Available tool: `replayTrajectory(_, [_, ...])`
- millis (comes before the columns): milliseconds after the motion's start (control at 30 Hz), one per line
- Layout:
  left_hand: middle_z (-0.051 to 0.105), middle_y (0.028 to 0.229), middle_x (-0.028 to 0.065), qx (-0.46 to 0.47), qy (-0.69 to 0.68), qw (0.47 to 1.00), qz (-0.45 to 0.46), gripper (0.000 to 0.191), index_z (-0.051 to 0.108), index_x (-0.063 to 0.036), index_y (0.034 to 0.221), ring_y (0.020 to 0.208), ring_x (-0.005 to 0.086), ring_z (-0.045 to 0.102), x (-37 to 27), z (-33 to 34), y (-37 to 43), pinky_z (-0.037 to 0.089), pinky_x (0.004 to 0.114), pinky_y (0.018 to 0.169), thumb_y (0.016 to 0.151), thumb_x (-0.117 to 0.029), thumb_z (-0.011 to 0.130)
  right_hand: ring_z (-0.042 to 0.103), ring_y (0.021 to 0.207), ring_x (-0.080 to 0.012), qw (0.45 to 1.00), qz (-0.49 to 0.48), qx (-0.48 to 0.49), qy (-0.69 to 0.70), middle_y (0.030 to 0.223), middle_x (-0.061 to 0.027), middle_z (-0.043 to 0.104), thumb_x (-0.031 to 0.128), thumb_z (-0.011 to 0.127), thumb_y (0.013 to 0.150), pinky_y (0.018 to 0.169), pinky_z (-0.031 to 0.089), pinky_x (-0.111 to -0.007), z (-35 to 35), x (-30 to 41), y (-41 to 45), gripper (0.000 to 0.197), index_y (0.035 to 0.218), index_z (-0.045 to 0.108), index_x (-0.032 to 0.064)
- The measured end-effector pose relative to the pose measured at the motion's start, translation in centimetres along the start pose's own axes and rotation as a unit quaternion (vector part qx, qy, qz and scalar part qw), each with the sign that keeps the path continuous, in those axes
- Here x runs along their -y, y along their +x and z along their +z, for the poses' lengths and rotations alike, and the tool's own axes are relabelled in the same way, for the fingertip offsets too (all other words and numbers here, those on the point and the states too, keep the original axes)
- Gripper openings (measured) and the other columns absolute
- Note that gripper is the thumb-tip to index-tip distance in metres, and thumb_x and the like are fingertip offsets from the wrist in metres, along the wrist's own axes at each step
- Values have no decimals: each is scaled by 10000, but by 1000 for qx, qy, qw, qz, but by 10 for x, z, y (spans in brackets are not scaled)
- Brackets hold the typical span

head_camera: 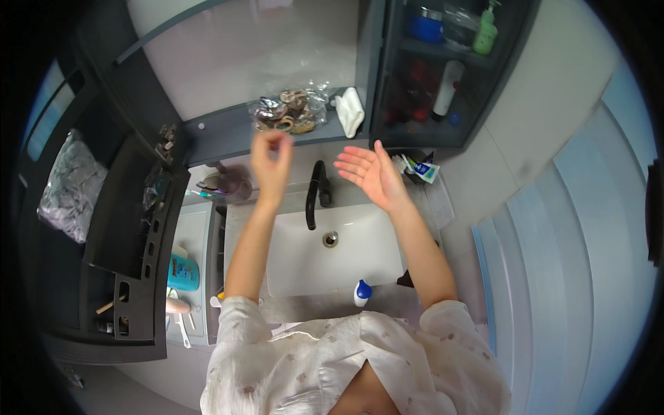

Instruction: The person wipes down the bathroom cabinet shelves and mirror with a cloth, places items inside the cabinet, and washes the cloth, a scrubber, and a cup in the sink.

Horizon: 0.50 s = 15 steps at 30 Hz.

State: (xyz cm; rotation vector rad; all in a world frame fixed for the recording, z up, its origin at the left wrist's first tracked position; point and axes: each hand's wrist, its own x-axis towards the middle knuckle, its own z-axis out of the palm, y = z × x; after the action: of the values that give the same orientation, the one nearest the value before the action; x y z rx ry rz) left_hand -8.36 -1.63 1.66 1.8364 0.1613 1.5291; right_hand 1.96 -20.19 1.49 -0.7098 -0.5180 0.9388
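Note:
My left hand (271, 163) is raised in front of the shelf, its fingers curled towards the thumb. It is blurred, and I cannot tell whether anything is between the fingertips. Just beyond it, a clear plastic bag of hair ties and bits of jewellery (293, 111) lies on the grey cabinet shelf (223, 124). To the right of the black faucet (315, 194), my right hand (376, 176) is held with the palm turned up and the fingers spread, holding nothing. A folded white cloth (350, 111) rests on the shelf above that hand.
Below the hands is a white sink (306, 270). A white bottle with a blue cap (362, 293) stands on its front counter. A dark cabinet door (104, 207) swings out at left, near a teal bottle (184, 272). Toothpaste tubes (423, 170) stick out of a holder at right.

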Motion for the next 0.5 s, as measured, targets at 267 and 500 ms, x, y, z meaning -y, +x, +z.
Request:
replayTrajectory(267, [543,627,92,265,23,947,-178,131,526,15,688,529,154,535,-26,51,-115,417,259,487,699,-19,652,522,999,-228,997,39,-53,-40,1098,-172,524,465,348,885,861,408,-345,-56,-38,-66,554,1163,430,-7])
replayTrajectory(500, [528,653,169,434,132,885,-107,82,530,17,694,608,273,554,34,44,-179,415,352,534,675,7,610,582,823,-147,907,132,-282,-285,1044,-59,578,339,472,854,694,454,-286,-169,-24,-142,394,1140,478,68])
